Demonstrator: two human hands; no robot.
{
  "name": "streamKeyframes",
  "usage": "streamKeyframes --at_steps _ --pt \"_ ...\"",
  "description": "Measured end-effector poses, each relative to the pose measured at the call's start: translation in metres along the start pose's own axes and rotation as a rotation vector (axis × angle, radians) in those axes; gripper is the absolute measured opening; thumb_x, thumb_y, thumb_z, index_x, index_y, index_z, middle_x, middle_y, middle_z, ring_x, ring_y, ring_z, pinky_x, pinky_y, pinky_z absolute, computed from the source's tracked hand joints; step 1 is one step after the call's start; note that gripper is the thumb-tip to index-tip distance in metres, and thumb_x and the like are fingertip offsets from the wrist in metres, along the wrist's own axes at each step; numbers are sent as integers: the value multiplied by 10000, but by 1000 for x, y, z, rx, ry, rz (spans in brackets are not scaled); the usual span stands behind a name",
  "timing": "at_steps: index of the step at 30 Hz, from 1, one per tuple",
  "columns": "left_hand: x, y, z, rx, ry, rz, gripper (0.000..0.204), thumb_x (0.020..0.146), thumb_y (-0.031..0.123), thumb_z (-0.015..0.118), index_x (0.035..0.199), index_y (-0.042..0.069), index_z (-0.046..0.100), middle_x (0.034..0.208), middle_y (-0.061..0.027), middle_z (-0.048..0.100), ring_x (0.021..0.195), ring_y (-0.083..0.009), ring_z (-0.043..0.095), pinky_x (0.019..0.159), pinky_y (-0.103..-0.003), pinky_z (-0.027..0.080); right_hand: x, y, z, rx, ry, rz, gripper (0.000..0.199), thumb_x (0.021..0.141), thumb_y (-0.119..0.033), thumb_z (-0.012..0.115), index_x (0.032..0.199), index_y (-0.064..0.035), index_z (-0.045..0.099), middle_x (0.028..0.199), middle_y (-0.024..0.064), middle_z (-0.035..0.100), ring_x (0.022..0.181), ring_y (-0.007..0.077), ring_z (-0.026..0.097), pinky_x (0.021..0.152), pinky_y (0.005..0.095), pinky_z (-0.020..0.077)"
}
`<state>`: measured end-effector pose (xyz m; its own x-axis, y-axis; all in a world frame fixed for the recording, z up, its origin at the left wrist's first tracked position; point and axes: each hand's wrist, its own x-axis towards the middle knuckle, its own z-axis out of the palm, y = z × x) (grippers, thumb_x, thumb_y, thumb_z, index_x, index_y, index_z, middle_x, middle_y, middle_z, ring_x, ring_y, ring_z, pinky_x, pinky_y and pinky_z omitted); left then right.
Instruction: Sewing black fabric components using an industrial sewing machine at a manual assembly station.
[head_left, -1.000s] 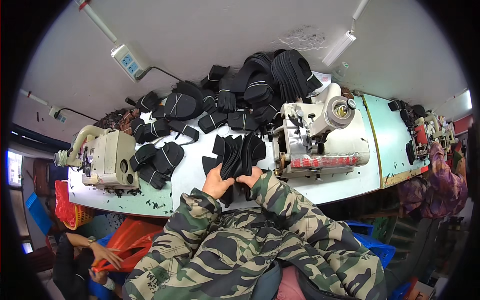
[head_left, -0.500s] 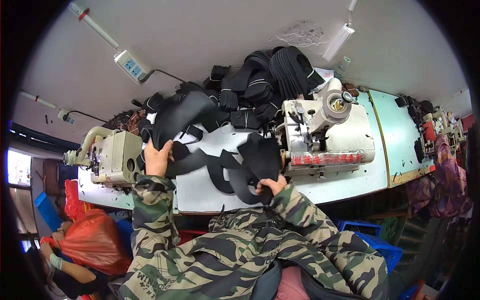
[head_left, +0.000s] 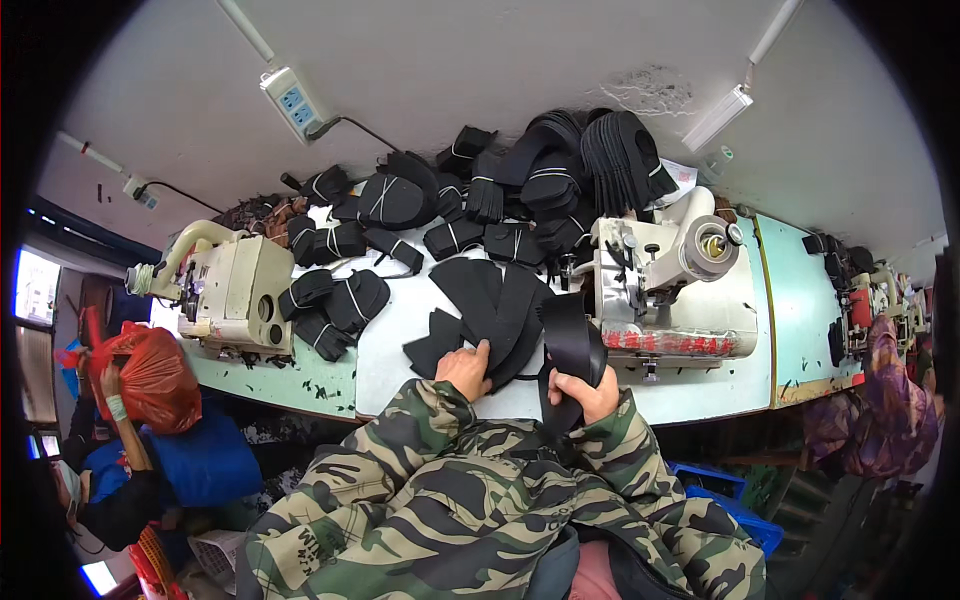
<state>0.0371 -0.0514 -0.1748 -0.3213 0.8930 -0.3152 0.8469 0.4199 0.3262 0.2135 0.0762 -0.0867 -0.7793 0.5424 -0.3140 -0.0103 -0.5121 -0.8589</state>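
Several black curved fabric pieces (head_left: 480, 305) lie fanned out on the white tabletop in front of me. My left hand (head_left: 464, 370) is at their near edge, its fingers closed on them. To its right, my right hand (head_left: 588, 394) grips a bent black strip (head_left: 567, 335), which stands up from the fist near the sewing machine. Part of this strip hangs below the hand over the table's front edge. Whether it is one layer or more, I cannot tell.
A cream sewing machine (head_left: 680, 290) stands close on the right, another machine (head_left: 240, 295) on the left. Tied bundles of black pieces (head_left: 395, 202) are heaped along the wall. At far left, another person holds a red plastic bag (head_left: 160, 380). A blue crate (head_left: 735, 510) is below the table.
My left hand has moved right and down, and the black pieces it was swinging now lie fanned on the table. My right hand has shifted slightly right. The other person's red bag has risen.
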Motion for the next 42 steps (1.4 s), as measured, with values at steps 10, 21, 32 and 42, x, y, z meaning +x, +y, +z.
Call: streamKeyframes --at_steps 10,21,32,42 --pt "0 -35 -3 -124 197 -116 517 610 92 580 1088 -64 461 748 -224 610 680 -325 619 617 -405 496 15 14 6 -90 26 6 97 773 -59 548 818 25 565 699 74 572 575 136 546 546 256 442" --pt "-9 -23 -65 -806 299 5 459 647 108 625 1036 -91 484 877 -219 601 862 -339 593 779 -349 461 77 69 66 -352 -151 -22 376 761 -249 657 1023 8 580 927 100 631 836 173 594 761 297 460" --pt "-31 -95 -181 -1072 672 -352 212 747 61 606 882 -32 471 672 -97 569 493 -135 532 448 -244 431 42 67 -10 347 -51 260 376 704 40 428 1075 86 459 870 197 575 797 324 601 767 414 488" --pt "-21 -8 22 81 216 134 771 560 196 733 1210 3 364 955 -210 570 846 -366 568 739 -411 459 13 1 -15 334 -120 43 318 792 -79 526 1074 60 484 752 126 570 673 207 583 627 303 470"
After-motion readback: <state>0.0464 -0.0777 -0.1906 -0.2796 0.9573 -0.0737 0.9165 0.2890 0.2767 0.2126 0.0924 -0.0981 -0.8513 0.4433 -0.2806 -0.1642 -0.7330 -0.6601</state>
